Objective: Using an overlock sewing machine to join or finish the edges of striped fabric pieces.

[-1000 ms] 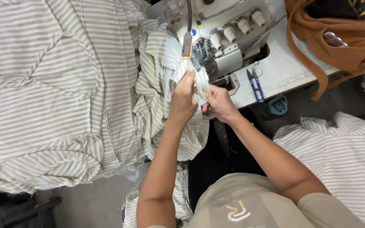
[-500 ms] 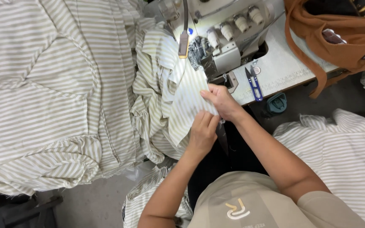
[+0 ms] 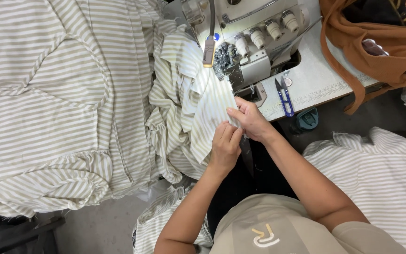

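Both hands are pinching the same striped fabric piece (image 3: 207, 117), right at its near edge, just in front of the sewing machine (image 3: 247, 37). Left hand (image 3: 224, 148) has its grip closed on the lower edge of the cloth, fingers curled over the top and thumb tucked under where I can't see it. Right hand (image 3: 250, 120) is touching the left one, fingers closed down on the same edge a bit higher up, closest to the machine's needle area. So both grips are shut on fabric, nothing loose.

That piece is beige-and-white striped, and it runs from the hands up toward the machine, draping over the front edge of the table (image 3: 316, 80) and hanging down into a bunched heap on the left side. A little lamp on a bendy arm (image 3: 209, 49) hangs right over it.

On the table just to the right of the hands there's a pair of blue thread snips (image 3: 284, 98), lying flat, near but not touching the right hand. Further right, an orange-brown bag (image 3: 377, 51) sits on the table's far corner.

Off to the left there's a big stack of the same striped fabric (image 3: 48, 108) spread out flat, and another striped pile (image 3: 377, 174) on the right, beside the person's right arm.
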